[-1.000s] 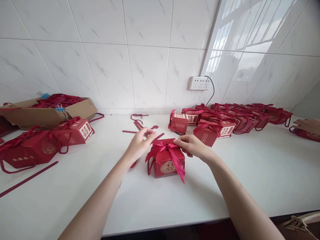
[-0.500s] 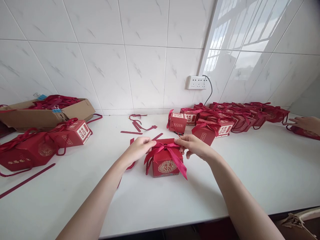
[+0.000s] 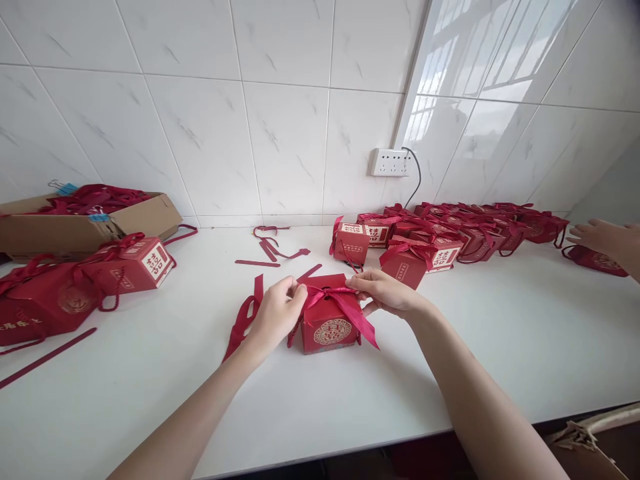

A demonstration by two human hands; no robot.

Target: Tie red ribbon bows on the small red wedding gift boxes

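A small red gift box (image 3: pixel 327 333) with a gold round emblem stands upright on the white table in front of me. Across its top runs a knotted pink-red ribbon (image 3: pixel 345 307), one tail hanging down over the front right. My left hand (image 3: pixel 280 307) pinches the ribbon at the left of the knot. On the other side, my right hand (image 3: pixel 383 291) grips the ribbon between thumb and fingers at the box's upper right corner. Some of its fingers are behind the box edge. Loose dark red ribbon (image 3: pixel 243 323) lies beside my left wrist.
Several finished-looking red boxes (image 3: pixel 480 243) crowd along the wall at right. Red boxes (image 3: pixel 127 267) and a cardboard carton (image 3: pixel 145 217) of ribbons stand at left. Ribbon scraps (image 3: pixel 267 250) lie behind the box. Another person's hand (image 3: pixel 605 240) is at far right over a red box (image 3: pixel 595 260).
My left hand has turned and closed more tightly at the ribbon, and the hanging tail has swung slightly right. The other person's hand has lifted a little. The view has shifted slightly.
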